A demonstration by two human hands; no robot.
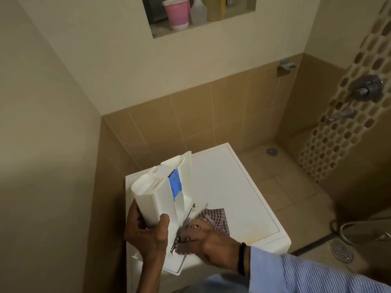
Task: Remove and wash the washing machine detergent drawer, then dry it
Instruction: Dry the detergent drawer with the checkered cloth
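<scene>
Head view: left hand (146, 233) grips the detergent drawer (156, 195), right hand (208, 242) clutches a checked cloth (216, 218).

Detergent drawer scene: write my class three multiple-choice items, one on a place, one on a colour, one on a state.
1. Where is the pink cup? A) wall niche B) floor C) washing machine top
2. What colour is the insert of the detergent drawer? A) red B) blue C) green
3. The left hand is: A) open, idle B) gripping the drawer C) out of view

1A, it stands in the recess beside bottles; 2B, a blue panel shows in the white drawer; 3B, its fingers curl round the drawer.
</scene>
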